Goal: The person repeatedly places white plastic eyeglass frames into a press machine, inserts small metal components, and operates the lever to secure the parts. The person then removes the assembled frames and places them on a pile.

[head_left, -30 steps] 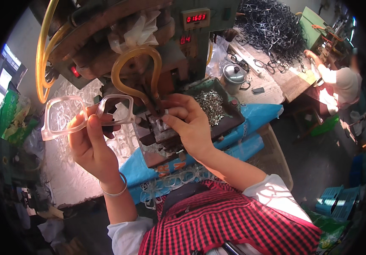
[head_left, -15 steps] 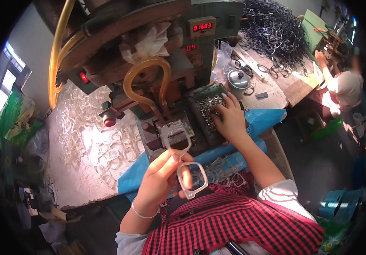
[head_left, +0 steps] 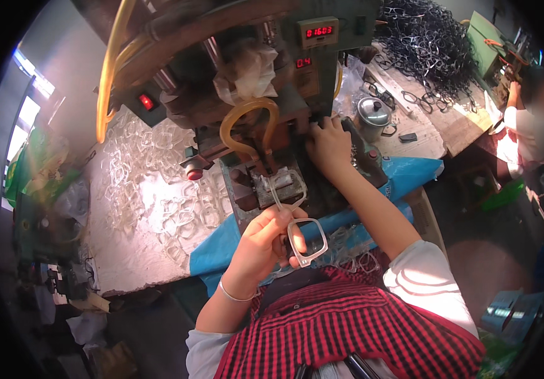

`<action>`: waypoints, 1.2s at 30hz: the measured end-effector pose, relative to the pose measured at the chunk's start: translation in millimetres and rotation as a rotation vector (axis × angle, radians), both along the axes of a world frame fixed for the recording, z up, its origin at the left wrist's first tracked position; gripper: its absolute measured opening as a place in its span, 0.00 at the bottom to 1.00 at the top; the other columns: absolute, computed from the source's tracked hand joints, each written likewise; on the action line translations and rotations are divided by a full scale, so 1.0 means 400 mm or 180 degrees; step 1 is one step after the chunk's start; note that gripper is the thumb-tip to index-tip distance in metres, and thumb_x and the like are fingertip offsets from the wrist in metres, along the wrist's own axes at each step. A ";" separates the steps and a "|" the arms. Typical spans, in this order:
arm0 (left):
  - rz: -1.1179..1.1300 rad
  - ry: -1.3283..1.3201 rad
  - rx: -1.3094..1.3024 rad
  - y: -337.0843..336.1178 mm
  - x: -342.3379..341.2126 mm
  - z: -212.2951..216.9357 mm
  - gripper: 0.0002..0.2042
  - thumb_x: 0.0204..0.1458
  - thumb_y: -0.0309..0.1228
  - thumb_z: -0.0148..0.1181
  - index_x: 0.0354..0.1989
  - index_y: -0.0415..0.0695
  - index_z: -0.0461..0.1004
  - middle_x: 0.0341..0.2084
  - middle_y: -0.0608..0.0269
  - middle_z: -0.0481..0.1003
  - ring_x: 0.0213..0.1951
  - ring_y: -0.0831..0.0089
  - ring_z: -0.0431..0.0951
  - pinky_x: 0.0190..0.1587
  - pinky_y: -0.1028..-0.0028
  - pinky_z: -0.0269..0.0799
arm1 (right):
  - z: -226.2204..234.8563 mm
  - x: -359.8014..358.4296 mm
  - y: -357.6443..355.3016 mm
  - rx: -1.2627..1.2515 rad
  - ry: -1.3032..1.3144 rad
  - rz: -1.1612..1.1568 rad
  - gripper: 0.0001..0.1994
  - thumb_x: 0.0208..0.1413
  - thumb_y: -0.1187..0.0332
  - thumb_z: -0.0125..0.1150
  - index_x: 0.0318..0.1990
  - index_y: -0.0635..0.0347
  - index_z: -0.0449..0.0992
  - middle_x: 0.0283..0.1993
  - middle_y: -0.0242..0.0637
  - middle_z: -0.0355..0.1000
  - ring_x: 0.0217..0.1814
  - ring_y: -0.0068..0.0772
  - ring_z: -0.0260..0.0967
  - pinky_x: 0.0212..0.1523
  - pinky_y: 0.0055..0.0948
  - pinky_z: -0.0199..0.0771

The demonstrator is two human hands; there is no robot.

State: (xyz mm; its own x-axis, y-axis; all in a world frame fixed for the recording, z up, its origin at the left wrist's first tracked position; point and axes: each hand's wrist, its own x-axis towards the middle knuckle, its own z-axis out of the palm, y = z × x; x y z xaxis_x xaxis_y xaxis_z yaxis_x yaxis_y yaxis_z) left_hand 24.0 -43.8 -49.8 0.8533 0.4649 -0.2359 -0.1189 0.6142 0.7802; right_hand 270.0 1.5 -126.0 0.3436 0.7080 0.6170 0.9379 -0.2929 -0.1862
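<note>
My left hand (head_left: 264,237) pinches a clear plastic eyeglass frame (head_left: 324,235) near its middle. One rim faces me below the fingers, while the other reaches over the metal fixture (head_left: 278,186) of the press. My right hand (head_left: 332,151) is at the press, right of a looped amber hose (head_left: 226,131), with its fingers bent and closed. Its fingertips lie in shadow, so anything small between them cannot be made out. Beside that hand, a dark tray (head_left: 378,174) is partly covered by my wrist.
Many clear frames (head_left: 152,158) cover the bench at left. A red push button (head_left: 194,174) sticks out of the press. Blue plastic sheeting (head_left: 212,252) lines the front edge. A lidded metal pot (head_left: 373,114), a heap of black frames (head_left: 426,50) and another person (head_left: 531,136) are at right.
My right hand has left the small metal pieces in the tray and moved left and farther in, toward the press. My left hand still holds the eyeglass frame near the fixture. The whole view has shifted slightly.
</note>
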 end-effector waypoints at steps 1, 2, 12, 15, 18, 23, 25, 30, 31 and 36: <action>0.0003 0.0402 0.0235 -0.004 -0.016 0.013 0.16 0.68 0.39 0.43 0.48 0.37 0.70 0.26 0.60 0.78 0.20 0.73 0.78 0.18 0.82 0.66 | -0.002 -0.002 -0.008 -0.0204 0.0045 -0.0017 0.07 0.42 0.66 0.64 0.31 0.54 0.79 0.39 0.38 0.70 0.49 0.43 0.69 0.34 0.43 0.72; 0.0015 0.0806 0.0463 -0.016 -0.041 0.024 0.15 0.68 0.38 0.44 0.48 0.38 0.70 0.29 0.60 0.78 0.22 0.73 0.79 0.20 0.82 0.68 | 0.000 0.001 -0.032 -0.0234 0.0038 0.0047 0.07 0.42 0.67 0.64 0.32 0.54 0.79 0.39 0.38 0.71 0.49 0.44 0.70 0.35 0.44 0.73; 0.3949 0.1328 0.2407 0.091 -0.370 -0.074 0.05 0.60 0.24 0.56 0.41 0.36 0.73 0.31 0.63 0.76 0.34 0.77 0.76 0.38 0.77 0.71 | -0.049 0.043 -0.197 0.2088 0.4474 0.0677 0.05 0.57 0.74 0.63 0.40 0.62 0.78 0.36 0.26 0.74 0.40 0.16 0.69 0.43 0.17 0.67; 0.3370 0.2016 0.3109 0.194 -0.343 -0.086 0.04 0.56 0.22 0.59 0.39 0.38 0.76 0.35 0.62 0.76 0.38 0.73 0.76 0.43 0.75 0.71 | -0.032 -0.004 -0.120 0.1883 0.4128 0.0848 0.07 0.55 0.75 0.65 0.41 0.63 0.79 0.37 0.27 0.76 0.40 0.16 0.70 0.43 0.17 0.68; 0.2310 0.2967 0.5465 0.282 -0.280 -0.107 0.11 0.45 0.17 0.58 0.35 0.47 0.79 0.47 0.57 0.76 0.48 0.57 0.75 0.52 0.63 0.70 | -0.006 -0.014 -0.099 0.1578 0.4007 0.1141 0.07 0.54 0.76 0.65 0.41 0.64 0.80 0.36 0.27 0.77 0.39 0.16 0.71 0.42 0.16 0.68; 0.0926 0.2960 0.5287 0.413 -0.296 -0.251 0.17 0.39 0.17 0.63 0.32 0.58 0.86 0.65 0.57 0.65 0.66 0.45 0.62 0.65 0.62 0.63 | 0.023 -0.002 -0.194 0.1002 0.3212 0.0751 0.08 0.53 0.76 0.66 0.40 0.63 0.82 0.35 0.30 0.78 0.38 0.20 0.73 0.41 0.20 0.71; 0.1658 0.2492 0.4918 0.403 -0.301 -0.254 0.14 0.43 0.17 0.64 0.37 0.51 0.84 0.60 0.56 0.71 0.62 0.50 0.68 0.61 0.65 0.68 | 0.016 0.017 -0.266 0.0912 0.3069 0.0437 0.07 0.51 0.75 0.67 0.39 0.61 0.82 0.35 0.33 0.78 0.39 0.24 0.75 0.42 0.23 0.72; 0.3269 0.0731 0.2825 0.290 -0.280 -0.146 0.09 0.62 0.25 0.56 0.46 0.31 0.74 0.38 0.53 0.79 0.40 0.71 0.81 0.44 0.73 0.78 | 0.049 0.047 -0.383 0.0688 0.3000 0.0436 0.07 0.49 0.77 0.67 0.37 0.63 0.82 0.36 0.33 0.78 0.40 0.24 0.74 0.42 0.23 0.72; 0.3270 0.0668 0.2682 0.275 -0.270 -0.130 0.06 0.62 0.26 0.56 0.42 0.34 0.73 0.34 0.58 0.78 0.36 0.73 0.81 0.40 0.74 0.79 | 0.073 0.026 -0.382 0.0587 0.3166 0.0514 0.07 0.49 0.77 0.67 0.37 0.63 0.82 0.36 0.33 0.78 0.40 0.23 0.74 0.42 0.23 0.72; 0.2987 0.0487 0.2310 0.277 -0.203 -0.155 0.07 0.64 0.31 0.54 0.40 0.41 0.68 0.34 0.58 0.77 0.32 0.73 0.80 0.32 0.76 0.79 | 0.234 -0.086 -0.231 0.0407 0.2753 0.1876 0.09 0.46 0.73 0.68 0.36 0.62 0.82 0.36 0.36 0.78 0.40 0.29 0.76 0.46 0.27 0.73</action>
State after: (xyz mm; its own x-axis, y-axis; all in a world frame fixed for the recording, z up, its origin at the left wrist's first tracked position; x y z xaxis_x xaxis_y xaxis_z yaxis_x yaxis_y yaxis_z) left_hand -57.0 66.9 -111.7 0.0955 0.9582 0.2698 -0.1612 -0.2526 0.9541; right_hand 235.7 -90.9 -32.5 0.3249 0.8532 0.4080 0.4583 0.2353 -0.8571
